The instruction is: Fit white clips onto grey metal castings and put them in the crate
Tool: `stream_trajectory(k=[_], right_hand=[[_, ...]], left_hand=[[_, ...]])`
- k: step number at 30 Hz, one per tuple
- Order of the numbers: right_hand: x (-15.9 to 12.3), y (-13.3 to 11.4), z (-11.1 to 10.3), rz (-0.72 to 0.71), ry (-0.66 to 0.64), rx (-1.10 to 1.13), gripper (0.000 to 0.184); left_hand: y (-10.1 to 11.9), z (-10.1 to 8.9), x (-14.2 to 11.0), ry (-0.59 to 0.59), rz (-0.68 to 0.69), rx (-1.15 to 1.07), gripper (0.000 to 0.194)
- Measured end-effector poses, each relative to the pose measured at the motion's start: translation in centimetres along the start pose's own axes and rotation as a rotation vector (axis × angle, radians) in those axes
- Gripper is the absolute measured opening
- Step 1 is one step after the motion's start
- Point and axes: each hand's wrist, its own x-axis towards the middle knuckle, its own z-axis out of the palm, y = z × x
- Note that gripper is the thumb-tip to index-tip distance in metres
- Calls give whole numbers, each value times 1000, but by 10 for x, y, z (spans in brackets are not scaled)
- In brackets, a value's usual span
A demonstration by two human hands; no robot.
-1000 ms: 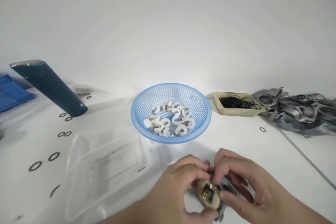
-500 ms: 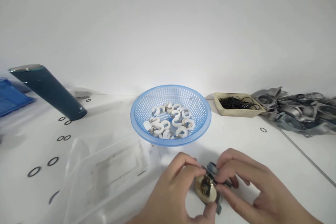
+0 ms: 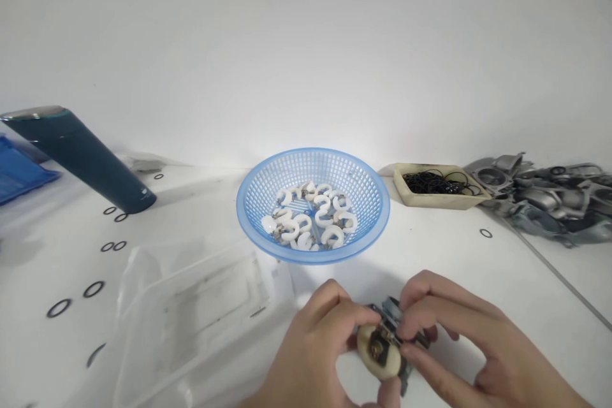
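Both hands are closed on one small assembly (image 3: 378, 352), a grey metal body with a shiny rounded brass-coloured or cream part facing me. My left hand (image 3: 320, 347) grips its left side, index finger on the upper edge and thumb below. From the right, my right hand (image 3: 463, 331) pinches the dark and grey parts along the upper right edge with thumb and fingers. The fingers hide much of the piece, so its exact kind cannot be made out. Just beyond the hands stands a blue plastic basket (image 3: 313, 257) holding several white curved pieces (image 3: 289, 229) with metal ends.
A clear plastic tray (image 3: 129, 331) lies at left, with several black rings (image 3: 58, 308) beside it. A dark teal tumbler (image 3: 95, 159) leans by a blue bin (image 3: 21, 172). At right are a cream tray (image 3: 440, 202) of black rings and a heap of grey metal castings (image 3: 549, 197).
The assembly has tilted slightly in my hands, its rounded face catching the light differently. Both hands keep their grip; the view has shifted a little.
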Motion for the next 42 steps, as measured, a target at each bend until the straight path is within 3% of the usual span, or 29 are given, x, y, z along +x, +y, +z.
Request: stream_trajectory(k=[8,15,27,35,42], right_hand=[[-3,-4,3,32,-3,-24,11],[-9,-7,8,26,97,-174,7],[-15,-5,12,-24,185,-272,12],[-12,-5,12,-44,184,-231,12],[-13,-3,10,85,111,-89,8]], left_hand=[[0,1,0,1,-29,-36,46],[5,5,1,44,-100,-84,46],[1,12,-2,85,-54,-130,46],[0,8,-3,47,-61,-163,44],[-2,10,-4,56,-64,-172,41]])
